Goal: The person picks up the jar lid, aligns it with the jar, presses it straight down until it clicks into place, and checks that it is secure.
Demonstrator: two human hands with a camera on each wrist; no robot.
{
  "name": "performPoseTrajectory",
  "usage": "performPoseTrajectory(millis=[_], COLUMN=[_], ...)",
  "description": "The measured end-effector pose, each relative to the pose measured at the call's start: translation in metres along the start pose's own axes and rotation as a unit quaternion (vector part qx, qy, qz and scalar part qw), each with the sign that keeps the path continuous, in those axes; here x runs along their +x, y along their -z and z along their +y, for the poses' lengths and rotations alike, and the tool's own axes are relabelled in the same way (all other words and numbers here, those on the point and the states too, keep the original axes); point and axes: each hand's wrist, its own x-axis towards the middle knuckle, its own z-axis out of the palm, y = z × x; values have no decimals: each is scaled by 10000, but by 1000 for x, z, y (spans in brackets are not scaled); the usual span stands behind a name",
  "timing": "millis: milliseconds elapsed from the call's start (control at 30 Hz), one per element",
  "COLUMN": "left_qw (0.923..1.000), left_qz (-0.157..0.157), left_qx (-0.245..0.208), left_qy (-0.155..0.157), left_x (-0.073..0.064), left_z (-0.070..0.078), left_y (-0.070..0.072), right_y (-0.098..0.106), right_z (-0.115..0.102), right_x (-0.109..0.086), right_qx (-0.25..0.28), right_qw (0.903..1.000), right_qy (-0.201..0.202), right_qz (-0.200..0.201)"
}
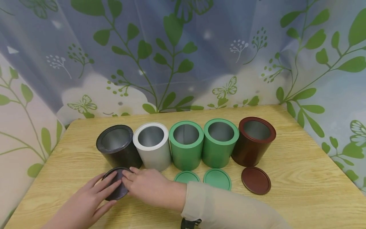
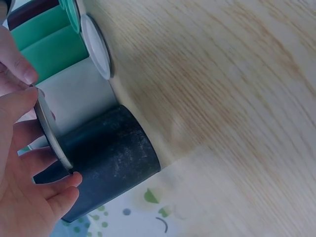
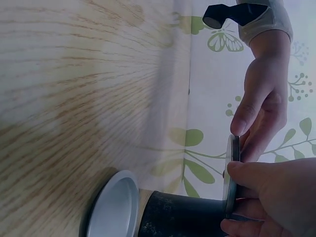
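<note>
A dark round lid [image 1: 118, 191] is held up at the front left, between both hands and close before the black can [image 1: 125, 155]. My left hand [image 1: 90, 197] pinches it from the left, fingers spread over its face. From the other side my right hand [image 1: 150, 186] grips the rim, with thumb and fingers on opposite faces in the right wrist view. The lid stands on edge in the left wrist view, overlapping the black can there. The black can is uncovered and neither hand holds it.
Right of the black can stand a white can [image 1: 154, 156], two green cans [image 1: 187, 156] and a dark red can [image 1: 250, 151], all uncovered. Before them lie two green lids [image 1: 217, 179], a dark red lid [image 1: 255, 180] and a white lid [image 2: 96, 47], which my right arm hides from the head view.
</note>
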Motion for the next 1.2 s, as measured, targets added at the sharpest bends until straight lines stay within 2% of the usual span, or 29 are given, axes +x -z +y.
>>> performPoseTrajectory(millis=[233,567,967,1200], left_qw=[10000,9993,9976,9970], left_qz=[8,333,655,726], left_qx=[29,102,-18,-31], left_qy=[52,-118,-229,-260], left_x=[1,3,7,9], left_z=[1,-1,-1,-1], left_y=[4,10,17,23], right_y=[6,14,21,26], right_z=[2,5,8,10], right_x=[0,0,-1,1], right_qx=[-6,6,-81,-216], right_qw=[10000,10000,9998,9995], right_qy=[-2,-8,47,37], right_qz=[-19,72,197,209])
